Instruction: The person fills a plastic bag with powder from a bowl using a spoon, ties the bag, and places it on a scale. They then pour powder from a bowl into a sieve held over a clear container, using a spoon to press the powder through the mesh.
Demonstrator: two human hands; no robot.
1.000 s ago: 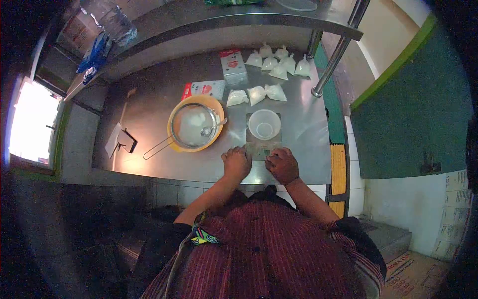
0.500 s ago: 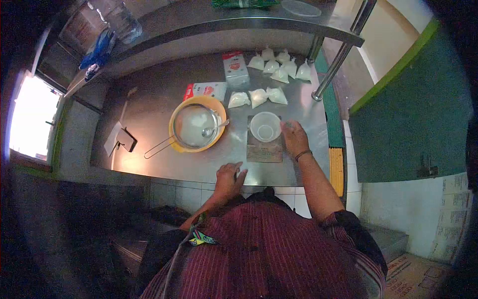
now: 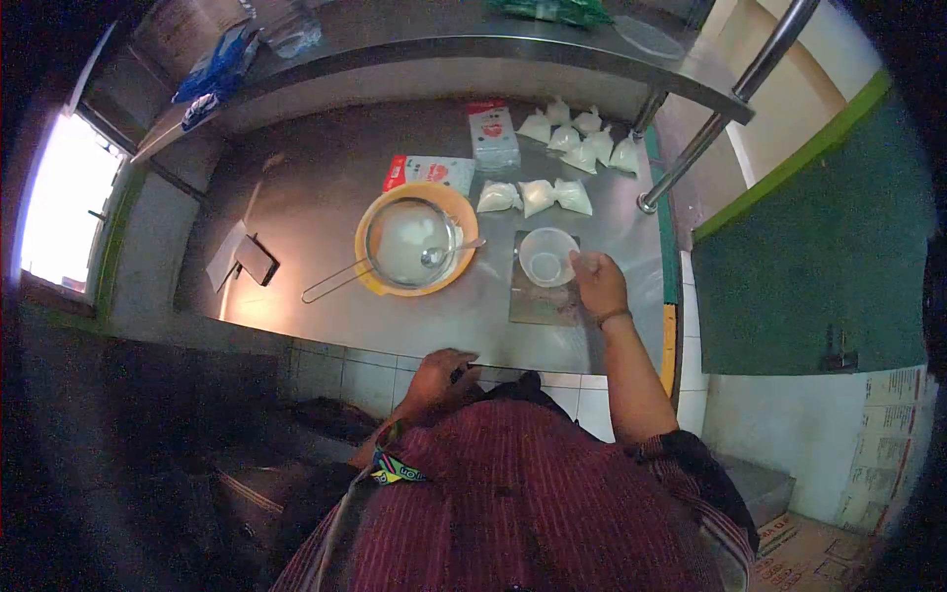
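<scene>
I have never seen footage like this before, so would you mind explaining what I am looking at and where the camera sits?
There is no machine here: a person wears a camera on the head, looking down at their own hands and a steel counter. The right hand touches the rim of a clear plastic cup standing on a small scale. The left hand rests at the counter's near edge; whether it holds anything is unclear. Beside the cup sit a sieve with a spoon in a yellow bowl, small tied bags of white powder and two cartons.
</scene>
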